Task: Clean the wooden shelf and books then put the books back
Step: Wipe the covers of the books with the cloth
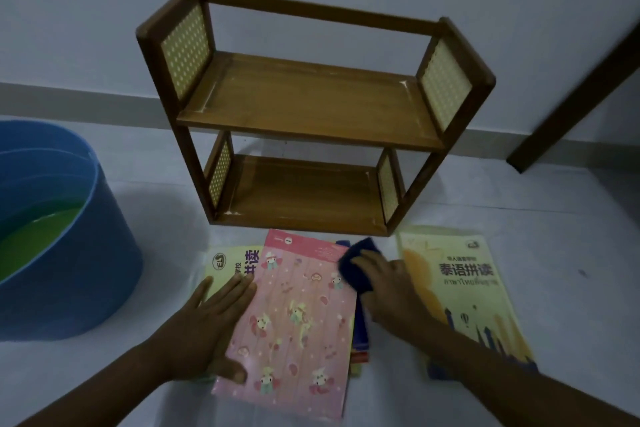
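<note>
Wooden shelf (311, 104), two tiers; three books.

The two-tier brown wooden shelf (304, 104) has cream side panels dotted in a woven grid. The flat pink book (294, 315) carries cartoon figures; the folded cloth (356, 267) is dark blue. The round plastic tub (104, 253) is blue, holding green liquid.

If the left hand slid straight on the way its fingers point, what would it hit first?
Probably the pale yellow book under the pink patterned book; the left hand already rests across both. Farther along stands the wooden shelf.

shelf (311, 107) against wall | book stack (294, 315) before it | lone book (460, 291) right | bucket (69, 274) left
</note>
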Demonstrator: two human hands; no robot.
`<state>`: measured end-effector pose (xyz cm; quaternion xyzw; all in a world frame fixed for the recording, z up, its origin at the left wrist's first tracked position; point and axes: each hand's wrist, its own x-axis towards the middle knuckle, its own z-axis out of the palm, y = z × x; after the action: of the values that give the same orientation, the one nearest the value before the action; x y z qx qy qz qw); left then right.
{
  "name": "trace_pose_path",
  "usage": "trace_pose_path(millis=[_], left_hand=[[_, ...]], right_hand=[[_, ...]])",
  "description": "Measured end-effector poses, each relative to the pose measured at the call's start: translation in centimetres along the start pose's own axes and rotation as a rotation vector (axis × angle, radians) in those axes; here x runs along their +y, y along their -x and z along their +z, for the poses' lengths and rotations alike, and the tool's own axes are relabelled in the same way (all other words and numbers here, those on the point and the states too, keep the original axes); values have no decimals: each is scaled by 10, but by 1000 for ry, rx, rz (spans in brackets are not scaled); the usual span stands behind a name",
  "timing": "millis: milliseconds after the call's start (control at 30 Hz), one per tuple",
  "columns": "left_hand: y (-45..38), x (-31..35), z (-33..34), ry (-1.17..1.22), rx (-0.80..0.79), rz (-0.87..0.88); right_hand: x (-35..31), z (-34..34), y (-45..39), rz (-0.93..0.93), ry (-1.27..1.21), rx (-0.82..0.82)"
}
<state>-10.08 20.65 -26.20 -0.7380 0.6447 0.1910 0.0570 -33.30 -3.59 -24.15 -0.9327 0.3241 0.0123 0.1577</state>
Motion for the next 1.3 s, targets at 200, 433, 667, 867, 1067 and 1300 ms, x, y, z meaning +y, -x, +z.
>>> trace_pose_path(millis=[200, 433, 667, 867, 1067, 1300], left_hand=[[-4, -2, 4, 102, 76, 44], [-6, -1, -14, 262, -62, -26], [11, -2, -71, 789, 455, -157], [-12, 65, -94, 1052, 912, -228], [-14, 86, -85, 1112, 793, -333], [-7, 190, -102, 1059, 698, -322]], right_hand=[[18, 2, 39, 55, 160, -244], [-23, 34, 70, -797, 371, -184], [-61, -92, 32, -271, -796, 110], [-52, -132, -1, -33, -1241, 151], [-64, -68, 1, 135, -1170, 78], [-30, -77, 51, 470, -1114, 475]])
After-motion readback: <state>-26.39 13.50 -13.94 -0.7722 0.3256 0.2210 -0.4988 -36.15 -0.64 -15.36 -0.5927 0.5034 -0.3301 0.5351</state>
